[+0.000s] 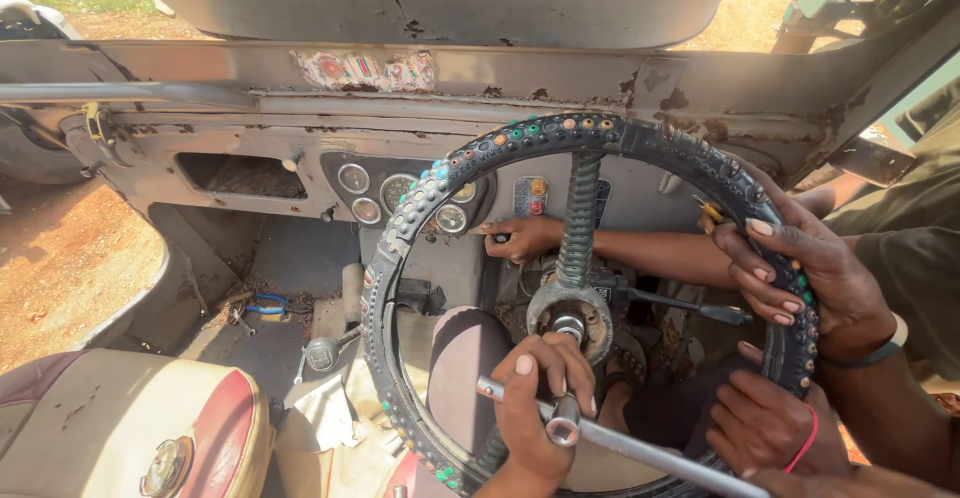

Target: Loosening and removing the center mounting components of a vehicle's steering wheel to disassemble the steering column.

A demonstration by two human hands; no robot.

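left hand [540, 398]: bare, closed in a tight fist, thumb up, forearm entering from bottom edge
right hand [760, 423]: bare, fingers curled, knuckles up

The wheel wrench [610, 438] is a bare steel cross of round bars, dull grey and scuffed, with a socket at its junction; one bar runs from lower right up to the left, its near end at the thumb; the steering wheel [440, 183] is large and black, wrapped in a studded cover dotted with coloured beads, tilted toward the seat; its metal hub [570, 323] sits at the centre, rusty, the nut exposed.
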